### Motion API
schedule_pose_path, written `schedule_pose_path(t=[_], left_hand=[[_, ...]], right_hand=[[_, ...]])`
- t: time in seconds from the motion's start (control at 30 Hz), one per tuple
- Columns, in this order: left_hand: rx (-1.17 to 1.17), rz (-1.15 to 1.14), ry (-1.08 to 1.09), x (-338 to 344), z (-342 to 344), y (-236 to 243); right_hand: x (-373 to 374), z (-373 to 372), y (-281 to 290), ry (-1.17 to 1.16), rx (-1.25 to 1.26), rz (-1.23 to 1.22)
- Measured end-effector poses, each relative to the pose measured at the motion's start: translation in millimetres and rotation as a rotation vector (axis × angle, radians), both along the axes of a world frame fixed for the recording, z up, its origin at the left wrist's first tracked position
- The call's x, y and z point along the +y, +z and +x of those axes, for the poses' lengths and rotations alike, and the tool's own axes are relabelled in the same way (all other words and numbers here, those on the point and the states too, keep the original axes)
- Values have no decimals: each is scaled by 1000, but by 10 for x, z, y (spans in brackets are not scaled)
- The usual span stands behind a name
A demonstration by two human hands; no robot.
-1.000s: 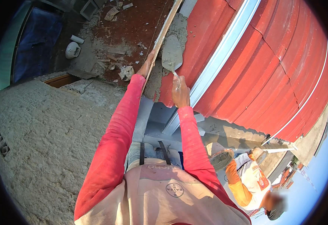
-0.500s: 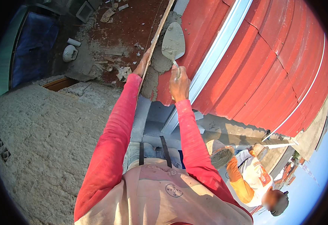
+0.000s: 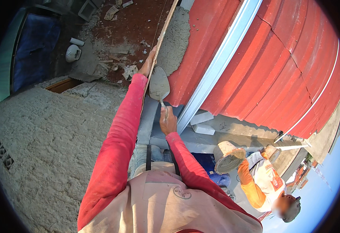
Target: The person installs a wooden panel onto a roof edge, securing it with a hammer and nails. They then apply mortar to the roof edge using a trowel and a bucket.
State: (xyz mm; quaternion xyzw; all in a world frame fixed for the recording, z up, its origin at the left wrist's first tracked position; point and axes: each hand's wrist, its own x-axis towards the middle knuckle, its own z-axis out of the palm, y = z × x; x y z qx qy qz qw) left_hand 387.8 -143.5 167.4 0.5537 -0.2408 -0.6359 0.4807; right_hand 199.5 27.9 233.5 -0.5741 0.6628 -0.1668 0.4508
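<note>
My right hand (image 3: 168,121) is closed round the handle of a pointing trowel (image 3: 159,82), whose mortar-smeared blade points away from me. The blade lies against the near end of a band of wet grey mortar (image 3: 176,40). That band runs between a thin wooden board (image 3: 163,35) and the red corrugated roof sheet (image 3: 185,79). On the board's left side my left hand (image 3: 148,63) holds it upright, with its fingers partly hidden by the edge.
A pale blue metal beam (image 3: 220,64) crosses the roof. Right below, a co-worker (image 3: 265,180) in orange sleeves stands by a mortar-stained bucket (image 3: 228,157). White blocks (image 3: 203,129) sit near the ledge. Left are a rough cement wall (image 3: 57,155) and a debris-strewn lower floor (image 3: 127,35).
The trowel and my right hand have come toward me and left, off the far mortar, which now looks smoother and wider. The co-worker's bucket shows more fully. My left hand stays on the board.
</note>
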Motion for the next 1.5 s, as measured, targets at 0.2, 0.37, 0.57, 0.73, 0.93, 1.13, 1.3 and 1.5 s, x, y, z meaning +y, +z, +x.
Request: schedule_pose_path(t=[0.2, 0.37, 0.57, 0.73, 0.93, 1.13, 1.3, 1.5], left_hand=[[37, -36, -38, 46, 95, -465], [-59, -35, -52, 19, 0, -272], [45, -50, -21, 63, 95, -441], [79, -1, -27, 31, 37, -251], [11, -34, -13, 51, -17, -145], [173, -12, -57, 66, 128, -654], [174, 20, -57, -32, -28, -310], [26, -20, -26, 26, 21, -282]], right_hand=[[-1424, 183, 467, -248, -320, 174], [-1633, 26, 414, -287, -435, 421], [-1049, -107, 306, -114, -465, 390], [-1074, -68, 124, -314, -564, 375], [-670, 44, 64, -318, -568, 414], [-766, 64, 242, -175, -498, 423], [-1922, 89, 510, -227, -294, 139], [-1680, 109, 126, 79, 29, -36]])
